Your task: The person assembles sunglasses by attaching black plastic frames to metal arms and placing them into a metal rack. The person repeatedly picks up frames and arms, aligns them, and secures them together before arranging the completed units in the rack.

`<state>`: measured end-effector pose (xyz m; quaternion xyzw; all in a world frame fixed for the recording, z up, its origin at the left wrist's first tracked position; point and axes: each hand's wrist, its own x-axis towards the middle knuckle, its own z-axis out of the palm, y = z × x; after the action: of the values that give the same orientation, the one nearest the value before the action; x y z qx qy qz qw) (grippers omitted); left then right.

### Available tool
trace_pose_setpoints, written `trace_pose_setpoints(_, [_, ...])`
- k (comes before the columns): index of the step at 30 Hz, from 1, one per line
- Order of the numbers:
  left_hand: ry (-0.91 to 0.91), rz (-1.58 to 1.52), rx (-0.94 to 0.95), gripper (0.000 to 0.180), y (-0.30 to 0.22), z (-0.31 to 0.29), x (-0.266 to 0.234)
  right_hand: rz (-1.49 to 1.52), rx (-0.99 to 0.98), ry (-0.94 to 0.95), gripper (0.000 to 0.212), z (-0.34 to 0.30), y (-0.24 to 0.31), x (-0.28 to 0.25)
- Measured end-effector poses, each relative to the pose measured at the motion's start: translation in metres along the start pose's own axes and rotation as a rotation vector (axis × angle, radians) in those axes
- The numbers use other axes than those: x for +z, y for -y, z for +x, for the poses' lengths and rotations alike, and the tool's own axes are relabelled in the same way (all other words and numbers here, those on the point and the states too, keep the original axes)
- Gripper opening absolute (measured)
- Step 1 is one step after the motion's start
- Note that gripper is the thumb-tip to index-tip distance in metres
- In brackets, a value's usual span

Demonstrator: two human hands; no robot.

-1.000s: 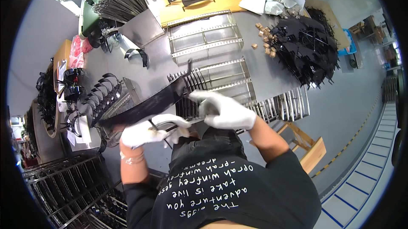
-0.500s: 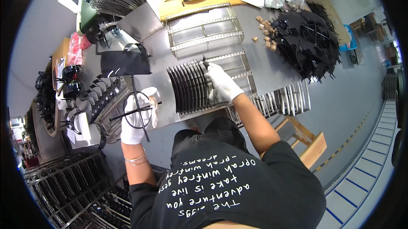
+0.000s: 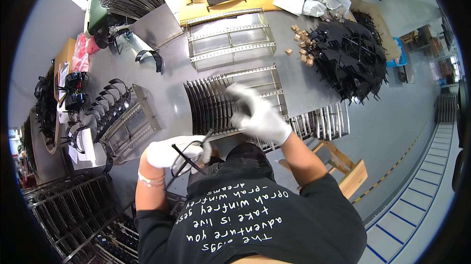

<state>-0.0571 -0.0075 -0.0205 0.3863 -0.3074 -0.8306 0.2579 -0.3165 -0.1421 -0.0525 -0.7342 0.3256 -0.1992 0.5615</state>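
Observation:
My left hand (image 3: 179, 152), in a white glove, is closed around a black ring with crossed rods (image 3: 185, 160), held tilted in front of my lap. Part of the ring is hidden by the fingers. My right hand (image 3: 265, 122), also gloved, hovers at the right end of a row of curved black plates (image 3: 208, 104), its fingers smeared by motion. Whether it touches a plate, I cannot make out. The plates stand on edge, side by side, in a slotted metal rack (image 3: 267, 85) whose right part has bare slots.
Behind stands another slotted rack (image 3: 230, 38). Left are a tilted rack (image 3: 130, 129) and several curved black pieces (image 3: 105, 109). A curved black part (image 3: 149, 60) lies on the metal table. Small brown blocks (image 3: 304, 43) and a heap of black parts (image 3: 351, 55) sit right.
My left hand has moved right and closer to my body, turning the ring; the black panel on its rod no longer shows. My right hand has shifted slightly nearer to me and blurred.

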Motion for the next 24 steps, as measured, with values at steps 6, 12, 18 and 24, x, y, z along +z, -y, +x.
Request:
trace_pose_setpoints(6, [-0.505, -0.343, 0.347, 0.025, 0.045, 0.068, 0.020, 0.676, 0.569, -0.113, 0.069, 0.035, -0.084, -0.010])
trace_pose_setpoints(12, [-0.927, -0.406, 1.290, 0.024, -0.002, -0.056, -0.107, 0.360, 0.377, 0.018, 0.069, 0.049, -0.045, 0.008])
trace_pose_setpoints(18, [-0.310, 1.016, 0.911, 0.032, -0.109, 0.064, 0.041, 0.225, 0.501, -0.062, 0.071, 0.028, -0.075, 0.029])
trace_pose_setpoints(24, [-0.070, 0.357, 0.392, 0.041, -0.041, 0.047, 0.017, -0.521, 0.179, -0.116, 0.076, 0.031, -0.051, 0.023])
